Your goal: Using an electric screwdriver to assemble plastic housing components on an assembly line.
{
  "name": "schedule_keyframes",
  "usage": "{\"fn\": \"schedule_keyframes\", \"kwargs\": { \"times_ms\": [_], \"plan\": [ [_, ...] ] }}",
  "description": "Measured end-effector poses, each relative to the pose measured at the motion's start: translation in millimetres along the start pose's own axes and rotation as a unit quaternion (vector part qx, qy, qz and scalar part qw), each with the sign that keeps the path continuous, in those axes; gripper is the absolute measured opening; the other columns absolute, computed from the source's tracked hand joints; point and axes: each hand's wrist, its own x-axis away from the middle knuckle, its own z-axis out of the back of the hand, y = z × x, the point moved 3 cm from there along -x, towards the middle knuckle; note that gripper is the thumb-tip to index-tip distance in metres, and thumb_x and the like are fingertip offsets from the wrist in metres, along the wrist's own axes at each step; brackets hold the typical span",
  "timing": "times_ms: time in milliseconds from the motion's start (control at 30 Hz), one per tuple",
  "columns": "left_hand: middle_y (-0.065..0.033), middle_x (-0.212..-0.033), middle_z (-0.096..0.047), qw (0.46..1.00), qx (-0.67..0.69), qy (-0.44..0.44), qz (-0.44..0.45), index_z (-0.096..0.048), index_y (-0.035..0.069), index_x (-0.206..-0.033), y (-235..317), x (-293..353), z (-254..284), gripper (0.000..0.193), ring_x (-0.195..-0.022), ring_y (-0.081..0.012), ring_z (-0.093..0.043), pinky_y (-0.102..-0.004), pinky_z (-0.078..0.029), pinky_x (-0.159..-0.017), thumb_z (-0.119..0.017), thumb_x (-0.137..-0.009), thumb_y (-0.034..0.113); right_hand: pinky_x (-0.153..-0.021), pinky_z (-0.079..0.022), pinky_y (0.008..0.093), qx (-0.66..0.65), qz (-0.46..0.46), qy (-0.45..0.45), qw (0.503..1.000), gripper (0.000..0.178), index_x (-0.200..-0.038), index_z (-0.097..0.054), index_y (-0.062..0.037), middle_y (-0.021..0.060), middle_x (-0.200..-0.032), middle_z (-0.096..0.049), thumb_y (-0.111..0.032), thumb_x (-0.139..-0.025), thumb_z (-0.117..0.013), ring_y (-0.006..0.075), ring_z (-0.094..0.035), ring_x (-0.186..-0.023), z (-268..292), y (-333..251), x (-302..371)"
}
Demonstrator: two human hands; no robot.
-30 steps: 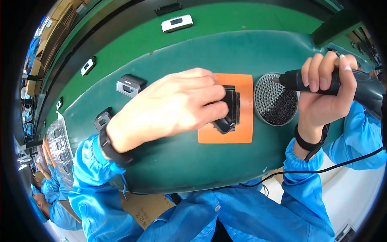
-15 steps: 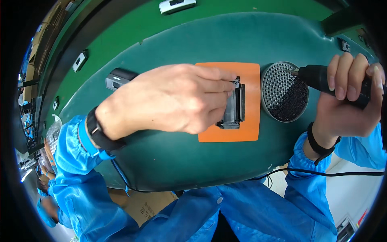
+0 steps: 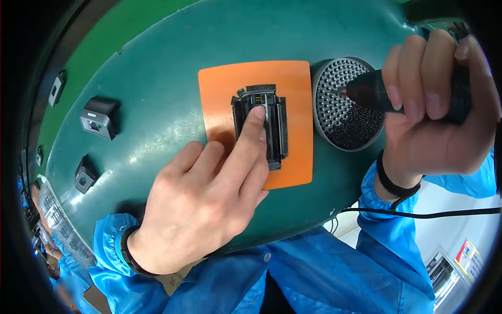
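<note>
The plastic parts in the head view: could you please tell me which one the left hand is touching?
The black part on the orange mat, under the left hand; the grey-fronted parts farther left lie off the mat, untouched.

I see the head camera facing down from close above and left of the grip of the right hand [image 3: 436, 104], its fisheye taking in the green tabletop [image 3: 167, 47] around.

Glossy blue sleeves [image 3: 389, 251], gathered cuffs [image 3: 372, 184], black wristbands [image 3: 391, 184], pale button [image 3: 267, 257]
</note>
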Motion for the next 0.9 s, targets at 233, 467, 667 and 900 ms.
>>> {"fn": "schedule_keyframes", "kwargs": {
  "times_ms": [233,467,667,900],
  "plan": [
    [-0.0172,-0.139,-0.059,1.0,0.027,0.007,-0.011,-0.067,-0.006,-0.112,0.5,2.4,1.1,0.058,-0.08,-0.0213,-0.064,-0.0329,-0.054,-0.069,-0.077,-0.067,0.03,-0.055,-0.037,0.0285,0.001,-0.023,-0.008,1.0,0.025,-0.104,-0.058,-0.006,0.0008,-0.065,-0.044,-0.02,-0.102,-0.038,0.012,-0.04,-0.052,-4.4,1.4,-1.4],
    [-0.0165,-0.139,-0.059,0.999,0.036,0.021,0.002,-0.067,-0.005,-0.112,-3.1,11.0,-4.6,0.058,-0.078,-0.0214,-0.064,-0.032,-0.055,-0.068,-0.078,-0.067,0.03,-0.055,-0.036,0.0277,0.007,-0.044,-0.02,0.999,0.022,-0.101,-0.058,-0.0069,0.0001,-0.064,-0.043,-0.02,-0.101,-0.04,0.0111,-0.039,-0.051,-14.5,5.1,-1.8],
    [-0.0155,-0.138,-0.059,1.0,-0.003,0.01,-0.008,-0.067,-0.002,-0.111,-2.2,10.8,-1.3,0.053,-0.072,-0.0171,-0.062,-0.0286,-0.051,-0.065,-0.079,-0.069,0.027,-0.053,-0.036,0.0265,-0.083,-0.087,0.083,0.989,0.025,-0.099,-0.057,-0.0015,-0.0014,-0.063,-0.04,-0.021,-0.102,-0.041,0.009,-0.037,-0.051,-13.3,-6.6,-12.4],
    [-0.0135,-0.127,-0.065,0.995,-0.026,0.097,-0.015,-0.068,0.0,-0.102,-1.0,13.9,-13.5,0.033,-0.062,-0.0133,-0.055,-0.0273,-0.05,-0.062,-0.071,-0.073,0.015,-0.05,-0.035,0.0261,-0.077,-0.071,0.001,0.994,0.023,-0.096,-0.053,-0.0024,-0.0018,-0.062,-0.039,-0.02,-0.103,-0.04,0.0092,-0.038,-0.049,-14.0,-19.3,-32.3]
  ]
}}
